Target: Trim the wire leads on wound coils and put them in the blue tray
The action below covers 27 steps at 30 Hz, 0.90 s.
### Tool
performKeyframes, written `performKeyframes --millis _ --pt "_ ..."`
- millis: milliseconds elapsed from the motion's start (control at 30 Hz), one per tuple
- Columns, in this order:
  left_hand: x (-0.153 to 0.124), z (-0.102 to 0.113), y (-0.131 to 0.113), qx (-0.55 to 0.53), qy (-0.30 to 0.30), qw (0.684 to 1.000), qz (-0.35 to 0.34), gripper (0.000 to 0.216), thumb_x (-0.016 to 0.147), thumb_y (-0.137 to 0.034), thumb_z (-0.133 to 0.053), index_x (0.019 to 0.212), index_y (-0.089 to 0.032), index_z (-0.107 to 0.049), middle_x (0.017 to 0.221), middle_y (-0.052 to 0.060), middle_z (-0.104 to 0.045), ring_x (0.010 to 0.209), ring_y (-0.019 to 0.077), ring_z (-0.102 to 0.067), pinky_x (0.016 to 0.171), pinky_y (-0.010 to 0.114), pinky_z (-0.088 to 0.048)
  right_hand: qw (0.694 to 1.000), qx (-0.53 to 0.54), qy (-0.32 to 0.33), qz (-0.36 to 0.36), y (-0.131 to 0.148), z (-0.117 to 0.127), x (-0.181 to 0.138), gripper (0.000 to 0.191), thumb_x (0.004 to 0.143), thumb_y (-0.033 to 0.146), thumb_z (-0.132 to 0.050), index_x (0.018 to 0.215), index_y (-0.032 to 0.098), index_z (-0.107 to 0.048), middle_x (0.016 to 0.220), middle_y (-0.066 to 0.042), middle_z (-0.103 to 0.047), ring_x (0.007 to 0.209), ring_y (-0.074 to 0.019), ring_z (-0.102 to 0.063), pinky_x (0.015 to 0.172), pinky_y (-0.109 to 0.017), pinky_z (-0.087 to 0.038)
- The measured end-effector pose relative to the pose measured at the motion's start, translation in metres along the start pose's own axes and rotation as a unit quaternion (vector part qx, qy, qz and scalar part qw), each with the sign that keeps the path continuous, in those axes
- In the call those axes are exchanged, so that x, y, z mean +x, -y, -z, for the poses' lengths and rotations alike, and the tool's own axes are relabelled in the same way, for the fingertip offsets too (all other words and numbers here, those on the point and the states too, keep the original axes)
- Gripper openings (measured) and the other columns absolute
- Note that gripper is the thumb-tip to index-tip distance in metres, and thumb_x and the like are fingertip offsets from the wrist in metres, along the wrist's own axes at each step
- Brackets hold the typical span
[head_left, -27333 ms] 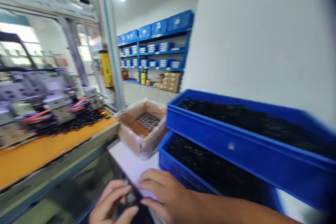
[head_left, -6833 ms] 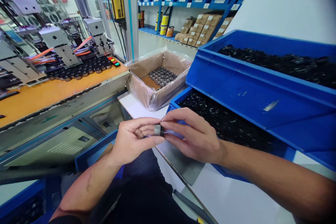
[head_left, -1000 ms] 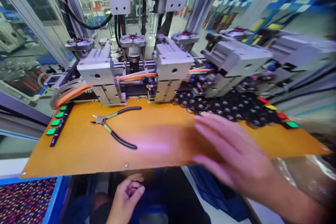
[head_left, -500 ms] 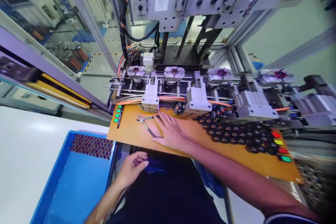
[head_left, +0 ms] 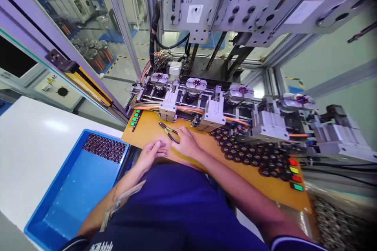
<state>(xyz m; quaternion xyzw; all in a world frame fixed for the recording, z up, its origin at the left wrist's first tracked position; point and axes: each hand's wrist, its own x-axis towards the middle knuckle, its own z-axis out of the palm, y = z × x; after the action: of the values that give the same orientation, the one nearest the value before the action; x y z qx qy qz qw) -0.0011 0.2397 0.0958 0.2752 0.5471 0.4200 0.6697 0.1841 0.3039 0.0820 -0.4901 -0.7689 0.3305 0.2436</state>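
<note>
My right hand (head_left: 187, 143) is closed around the handles of a pair of diagonal cutting pliers (head_left: 163, 126) above the orange-brown work panel (head_left: 141, 133). Their jaws point to the far left, and the palm hides part of the handles. My left hand (head_left: 150, 155) is at the panel's front edge, just left of my right hand. Its fingers are loosely bent and a little apart, with nothing visible in them. Several dark round parts (head_left: 244, 153) lie crowded on the panel to the right of my right hand.
Behind the panel stands a row of metal clamp stations (head_left: 213, 113) with round fixtures (head_left: 196, 83). A large metal plate (head_left: 218, 11) hangs above. On the white table at left is a blue tray (head_left: 73, 196) with small parts (head_left: 104, 148). Lit buttons (head_left: 294, 170) sit at the panel's right end.
My right hand, earlier spread flat over the pliers, has closed on their handles and turned them. My left hand has moved up and forward to the panel's edge. The view has shifted.
</note>
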Motion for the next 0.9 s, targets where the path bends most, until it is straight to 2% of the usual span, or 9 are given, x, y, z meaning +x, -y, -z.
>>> performKeyframes --millis 133,267,333,433,500,567,700,800,900 --pt "0.004 -0.004 -0.009 -0.029 0.031 0.998 -0.041 0.060 0.075 -0.059 -0.075 0.116 -0.016 -0.068 0.119 0.015 -0.071 0.097 0.0220 -0.071 0.084 0.034 -0.056 0.987 0.160 0.008 0.000 0.027 0.001 -0.013 0.039 0.081 0.031 -0.069 0.116 0.016 -0.061 0.108 -0.009 -0.057 0.097 -0.0208 -0.056 0.086 -0.037 -0.050" --pt "-0.004 -0.003 -0.019 -0.027 0.069 0.993 -0.095 0.061 0.073 -0.061 -0.074 0.119 -0.020 -0.068 0.126 0.012 -0.068 0.115 0.0278 -0.064 0.099 0.042 -0.050 0.938 0.335 0.085 -0.021 0.051 0.006 -0.023 0.054 0.078 0.039 -0.072 0.125 0.019 -0.057 0.117 -0.011 -0.057 0.087 -0.0171 -0.057 0.077 -0.032 -0.051" --pt "-0.009 0.000 -0.021 -0.005 0.088 0.990 -0.109 0.060 0.074 -0.063 -0.072 0.116 -0.020 -0.070 0.121 0.013 -0.070 0.112 0.0291 -0.065 0.099 0.045 -0.050 0.890 0.425 0.156 -0.051 0.053 0.008 -0.025 0.054 0.088 0.055 -0.058 0.125 0.015 -0.056 0.107 -0.012 -0.062 0.084 -0.0179 -0.060 0.077 -0.035 -0.053" --pt "-0.018 0.005 -0.021 0.050 0.116 0.985 -0.120 0.064 0.074 -0.068 -0.069 0.114 -0.018 -0.071 0.103 0.014 -0.074 0.098 0.0300 -0.070 0.092 0.049 -0.052 0.785 0.539 0.293 -0.086 0.048 0.007 -0.026 0.074 0.094 0.070 -0.023 0.118 0.009 -0.057 0.089 -0.014 -0.066 0.078 -0.0230 -0.066 0.071 -0.041 -0.055" --pt "-0.022 0.007 -0.019 0.098 0.131 0.978 -0.127 0.068 0.073 -0.072 -0.066 0.113 -0.018 -0.072 0.095 0.014 -0.074 0.091 0.0301 -0.071 0.087 0.050 -0.054 0.715 0.592 0.357 -0.098 0.046 0.006 -0.026 0.080 0.092 0.074 -0.018 0.115 0.009 -0.058 0.083 -0.014 -0.066 0.073 -0.0245 -0.067 0.064 -0.041 -0.055" --pt "-0.025 0.008 -0.017 0.153 0.139 0.969 -0.137 0.071 0.073 -0.077 -0.061 0.111 -0.018 -0.073 0.093 0.014 -0.074 0.088 0.0300 -0.071 0.084 0.049 -0.054 0.664 0.634 0.381 -0.109 0.049 0.006 -0.030 0.076 0.091 0.075 -0.025 0.117 0.010 -0.057 0.080 -0.011 -0.065 0.064 -0.0219 -0.064 0.055 -0.035 -0.052" --pt "-0.020 0.017 -0.013 0.296 0.094 0.934 -0.177 0.069 0.081 -0.074 -0.053 0.116 -0.018 -0.071 0.107 0.016 -0.071 0.102 0.0314 -0.067 0.089 0.048 -0.052 0.628 0.701 0.309 -0.136 0.058 0.019 -0.051 0.057 0.092 0.062 -0.045 0.124 0.017 -0.053 0.085 -0.006 -0.061 0.057 -0.0143 -0.056 0.050 -0.026 -0.043" --pt "-0.004 0.030 -0.009 0.424 -0.003 0.881 -0.211 0.059 0.088 -0.060 -0.055 0.129 -0.019 -0.063 0.122 0.018 -0.062 0.118 0.0340 -0.055 0.103 0.054 -0.041 0.646 0.724 0.178 -0.163 0.056 0.039 -0.078 0.046 0.094 0.051 -0.053 0.130 0.023 -0.051 0.099 -0.006 -0.060 0.075 -0.0145 -0.059 0.067 -0.028 -0.047" --pt "0.015 0.040 -0.004 0.533 -0.053 0.812 -0.231 0.062 0.089 -0.058 -0.055 0.136 -0.017 -0.057 0.123 0.020 -0.058 0.116 0.0351 -0.051 0.103 0.057 -0.037 0.676 0.709 0.068 -0.191 0.042 0.057 -0.106 0.046 0.091 0.050 -0.058 0.131 0.027 -0.052 0.108 -0.009 -0.062 0.091 -0.0218 -0.062 0.080 -0.038 -0.049"
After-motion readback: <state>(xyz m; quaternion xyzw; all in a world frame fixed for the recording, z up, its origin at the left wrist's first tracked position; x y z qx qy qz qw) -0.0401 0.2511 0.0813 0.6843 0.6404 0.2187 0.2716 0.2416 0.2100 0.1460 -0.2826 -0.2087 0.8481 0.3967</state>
